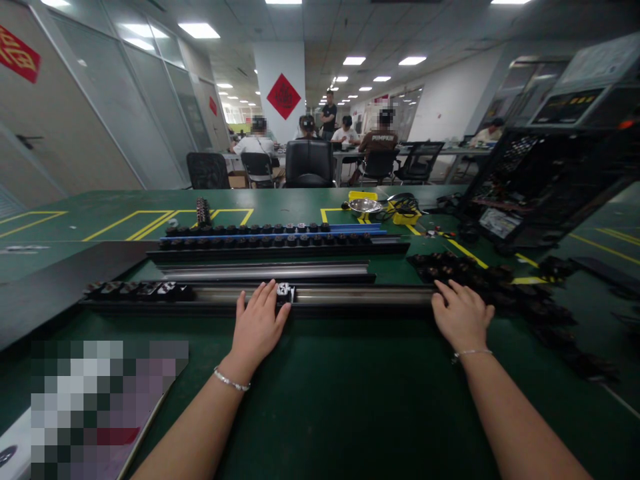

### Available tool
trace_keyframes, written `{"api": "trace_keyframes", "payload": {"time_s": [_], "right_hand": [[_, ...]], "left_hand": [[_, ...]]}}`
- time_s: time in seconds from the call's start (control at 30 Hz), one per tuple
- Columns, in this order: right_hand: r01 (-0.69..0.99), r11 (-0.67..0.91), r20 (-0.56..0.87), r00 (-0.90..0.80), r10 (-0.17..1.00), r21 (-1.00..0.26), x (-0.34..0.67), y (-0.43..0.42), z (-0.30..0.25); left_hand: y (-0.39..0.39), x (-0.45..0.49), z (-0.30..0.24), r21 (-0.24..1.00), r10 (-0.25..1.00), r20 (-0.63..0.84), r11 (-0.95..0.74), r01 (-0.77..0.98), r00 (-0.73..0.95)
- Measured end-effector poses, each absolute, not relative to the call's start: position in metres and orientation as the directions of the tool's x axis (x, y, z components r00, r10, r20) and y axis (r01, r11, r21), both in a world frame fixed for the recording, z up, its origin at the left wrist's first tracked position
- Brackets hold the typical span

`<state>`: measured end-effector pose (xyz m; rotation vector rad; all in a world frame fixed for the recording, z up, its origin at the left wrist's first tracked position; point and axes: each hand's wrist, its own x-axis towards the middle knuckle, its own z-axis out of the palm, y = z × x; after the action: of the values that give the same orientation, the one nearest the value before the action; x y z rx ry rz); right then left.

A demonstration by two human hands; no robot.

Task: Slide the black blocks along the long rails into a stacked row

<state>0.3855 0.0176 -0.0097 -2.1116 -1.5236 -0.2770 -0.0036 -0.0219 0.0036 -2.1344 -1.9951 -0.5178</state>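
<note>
Apparently, in the head view, positioning a small block [283,291] on the near rail [360,295], with the left hand [257,323] spread-fingered beside it, and steadying the rail's right end with the right hand [463,315]; cannot tell whether clamped. Likely calls next for bracing the rail while guiding the block along.

Head-worn view, facing forward, tilted down
</note>
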Motion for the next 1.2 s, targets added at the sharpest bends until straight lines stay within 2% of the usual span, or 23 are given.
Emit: {"api": "trace_keyframes", "payload": {"time_s": [0.27, 1.2], "right_hand": [[0.960, -0.169, 0.476, 0.259, 0.840, -0.225, 0.377, 0.015, -0.007], [0.948, -0.169, 0.430, 0.275, 0.860, -0.268, 0.374, 0.015, -0.005]], "left_hand": [[-0.022, -0.002, 0.001, 0.113, 0.930, 0.365, -0.090, 0.990, 0.043], [-0.028, 0.018, 0.005, 0.090, 0.926, 0.344, -0.195, 0.977, 0.153]]}}
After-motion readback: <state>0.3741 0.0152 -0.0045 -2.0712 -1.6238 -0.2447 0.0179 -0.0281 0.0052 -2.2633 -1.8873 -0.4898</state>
